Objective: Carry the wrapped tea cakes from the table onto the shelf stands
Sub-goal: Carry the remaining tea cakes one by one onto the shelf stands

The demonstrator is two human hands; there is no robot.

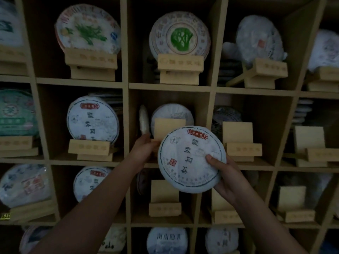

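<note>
white round tea cake (191,159), red seal, in right grip (222,174); left grip (145,146) unclear.

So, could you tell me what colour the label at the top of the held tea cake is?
Red, on the white-wrapped tea cake; head view.

Fingers of the right hand (222,176) hidden behind the held tea cake (190,159), only the thumb showing. Left hand (144,146) partly covered by that cake; grip unclear. Wooden stand (169,128) in the middle compartment overlapped at its lower part by the cake. Grey-wrapped cake (172,112) behind that stand half hidden. Far-left cakes (8,26) cut off by the edge and blurred. Bottom-row cake (167,240) cropped below. Stand lettering (180,62) too blurred to read.
</note>
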